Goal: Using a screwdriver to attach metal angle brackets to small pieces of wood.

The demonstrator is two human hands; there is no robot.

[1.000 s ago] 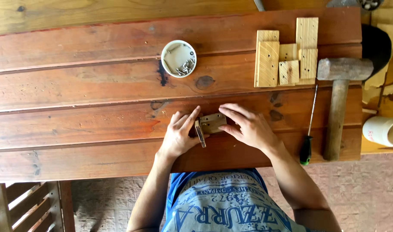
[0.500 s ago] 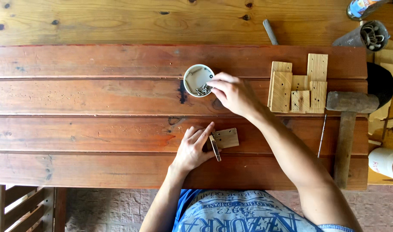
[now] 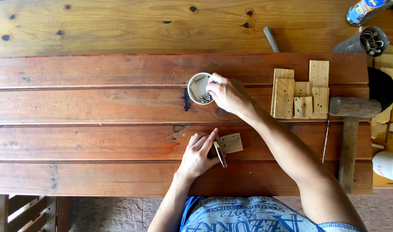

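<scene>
Screws (image 3: 206, 98): small grey metal pieces, lying in a round white cup (image 3: 195, 88) that stands on the second plank of the tabletop (image 3: 97, 111), about midway along its length. Right hand (image 3: 228, 95): fingers (image 3: 212, 86) dipped over the cup's rim and bunched narrow around the contents; whether a piece is already pinched between them cannot be told. The cup stands just beyond the workpiece, within a forearm's reach.

Wooden block (image 3: 231, 143): small, pale, lying flat on the third plank, toward the near edge of the tabletop. Left hand (image 3: 198, 154): fingers spread and laid against the block's left side, the index finger lying along a thin dark metal strip (image 3: 220, 154) at the block's corner, apparently pressing block and strip down so that neither shifts while the other hand is away.

Cut wooden pieces (image 3: 300, 93): a cluster of pale offcuts laid flat, toward the right end of the tabletop, well apart from both hands. Mallet (image 3: 351, 133): heavy head, wooden handle pointing toward the near edge, just right of the offcuts. Screwdriver (image 3: 325, 141): thin shaft, lying between the right forearm and the mallet handle. Metal can (image 3: 365, 41): beyond the far right corner, holding more fasteners. White container (image 3: 388, 165): off the right end.
</scene>
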